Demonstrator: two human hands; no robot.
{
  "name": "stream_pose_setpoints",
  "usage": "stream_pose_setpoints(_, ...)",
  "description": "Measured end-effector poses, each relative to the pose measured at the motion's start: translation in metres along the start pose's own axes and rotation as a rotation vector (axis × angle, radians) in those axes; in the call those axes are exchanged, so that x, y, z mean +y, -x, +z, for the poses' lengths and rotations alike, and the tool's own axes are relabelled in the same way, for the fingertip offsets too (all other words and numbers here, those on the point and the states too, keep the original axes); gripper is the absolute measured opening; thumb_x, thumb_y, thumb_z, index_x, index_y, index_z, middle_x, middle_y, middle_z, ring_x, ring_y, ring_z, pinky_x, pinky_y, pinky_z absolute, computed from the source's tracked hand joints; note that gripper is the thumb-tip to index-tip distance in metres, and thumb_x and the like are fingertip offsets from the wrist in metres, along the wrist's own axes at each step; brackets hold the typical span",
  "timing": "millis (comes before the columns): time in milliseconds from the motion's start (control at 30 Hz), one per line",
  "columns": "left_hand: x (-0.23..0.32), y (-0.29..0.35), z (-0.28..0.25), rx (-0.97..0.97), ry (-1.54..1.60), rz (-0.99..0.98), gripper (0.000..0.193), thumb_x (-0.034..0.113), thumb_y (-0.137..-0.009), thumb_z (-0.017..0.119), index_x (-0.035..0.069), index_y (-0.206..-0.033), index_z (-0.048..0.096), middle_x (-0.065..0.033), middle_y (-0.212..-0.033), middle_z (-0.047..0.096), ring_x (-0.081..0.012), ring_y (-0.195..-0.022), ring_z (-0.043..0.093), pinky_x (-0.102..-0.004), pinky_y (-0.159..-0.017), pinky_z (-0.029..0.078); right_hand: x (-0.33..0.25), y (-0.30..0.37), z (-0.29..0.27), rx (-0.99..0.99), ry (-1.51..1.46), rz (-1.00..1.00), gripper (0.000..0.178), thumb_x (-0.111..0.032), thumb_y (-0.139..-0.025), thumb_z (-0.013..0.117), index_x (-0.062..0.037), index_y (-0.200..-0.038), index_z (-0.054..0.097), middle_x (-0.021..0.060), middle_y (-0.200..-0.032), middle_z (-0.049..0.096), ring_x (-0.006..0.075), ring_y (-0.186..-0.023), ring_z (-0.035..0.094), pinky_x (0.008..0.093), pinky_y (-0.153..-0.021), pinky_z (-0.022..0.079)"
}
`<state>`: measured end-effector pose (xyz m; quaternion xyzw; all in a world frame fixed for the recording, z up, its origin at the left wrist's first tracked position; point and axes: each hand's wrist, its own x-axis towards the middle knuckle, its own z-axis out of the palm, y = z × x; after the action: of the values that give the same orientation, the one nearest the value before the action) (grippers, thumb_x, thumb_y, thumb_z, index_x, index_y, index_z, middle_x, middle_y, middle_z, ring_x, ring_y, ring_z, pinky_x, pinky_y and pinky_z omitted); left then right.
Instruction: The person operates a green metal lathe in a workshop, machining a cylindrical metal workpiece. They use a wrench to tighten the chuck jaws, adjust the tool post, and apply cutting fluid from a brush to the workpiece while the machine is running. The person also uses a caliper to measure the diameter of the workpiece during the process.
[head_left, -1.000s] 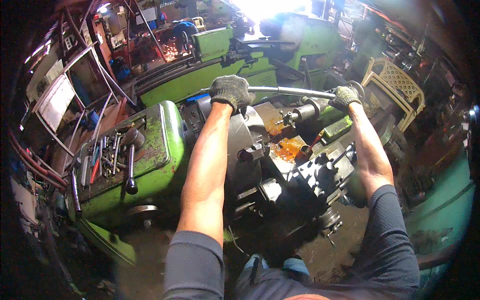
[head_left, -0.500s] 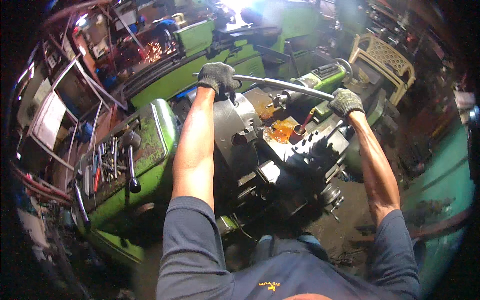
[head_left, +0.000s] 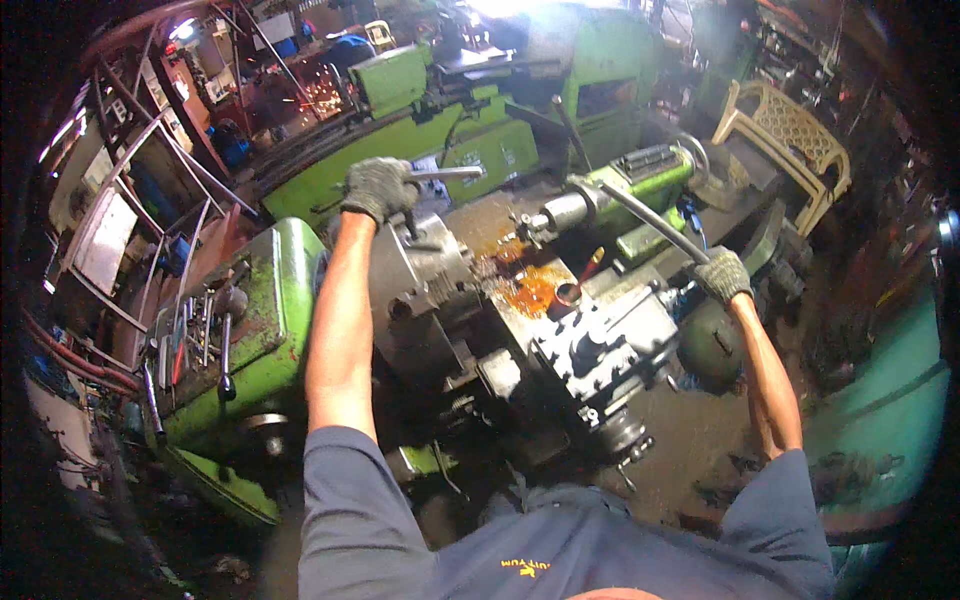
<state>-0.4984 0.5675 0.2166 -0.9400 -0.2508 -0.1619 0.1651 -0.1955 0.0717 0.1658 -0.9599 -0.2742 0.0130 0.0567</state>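
Note:
My left hand (head_left: 378,188), in a grey knit glove, is closed round the bar handle of a chuck key (head_left: 447,173) above the lathe chuck (head_left: 425,262). The key's dark shank goes down toward the top of the chuck; its seating is hard to make out. Out to the right, my gloved right hand (head_left: 724,275) grips the near end of a long metal pipe (head_left: 655,221). That pipe slants up and left over the green tailstock (head_left: 645,178), apart from the key's bar.
A small cup (head_left: 568,293) with a brush stands by orange fluid (head_left: 535,288) on the carriage, behind the tool post (head_left: 597,345). Hand tools lie on the green headstock (head_left: 300,265) at left. A plastic chair (head_left: 790,135) stands at back right; sparks fly at back left.
The pipe has come off the key's bar and moved right and down with my right hand. My left hand has shifted left and slightly down, still holding the bar.

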Motion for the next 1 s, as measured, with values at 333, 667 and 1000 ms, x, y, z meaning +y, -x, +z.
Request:
stream_pose_setpoints(333, 0.034, 0.006, -0.018, -0.221, -0.004, -0.229, 0.034, 0.041, -0.086, 0.059, 0.017, -0.104, 0.076, -0.0162, -0.106, 0.073, -0.0363, -0.101, 0.07, -0.0489, -0.087, 0.055, 0.094, 0.11, 0.166, -0.31, -0.344, 0.108, 0.054, -0.06, -0.082, 0.073, -0.0054, -0.08, 0.075, 0.0132, -0.066, 0.067, 0.0273, -0.06, 0.067, 0.0433, -0.059, 0.051)
stream_pose_setpoints(667, 0.083, 0.067, -0.032, -0.027, -0.11, -0.156, 0.026, 0.043, -0.091, 0.06, 0.024, -0.097, 0.076, -0.0099, -0.091, 0.075, -0.0323, -0.091, 0.072, -0.048, -0.077, 0.055, 0.078, 0.126, 0.197, -0.545, -0.609, -0.04, 0.051, -0.054, -0.087, 0.072, -0.0041, -0.094, 0.067, 0.0034, -0.069, 0.057, 0.0154, -0.055, 0.056, 0.0351, -0.046, 0.049)
stream_pose_setpoints(1000, 0.116, 0.177, -0.126, 0.581, 0.087, 0.046, 0.016, 0.029, -0.071, 0.072, 0.015, -0.076, 0.068, -0.0091, -0.071, 0.064, -0.0312, -0.066, 0.064, -0.0422, -0.059, 0.051, 0.051, 0.142, 0.158, -0.779, -0.975, 0.065, 0.029, -0.03, -0.099, 0.065, -0.0052, -0.113, 0.062, 0.0025, -0.075, 0.061, 0.0104, -0.059, 0.055, 0.03, -0.049, 0.045)
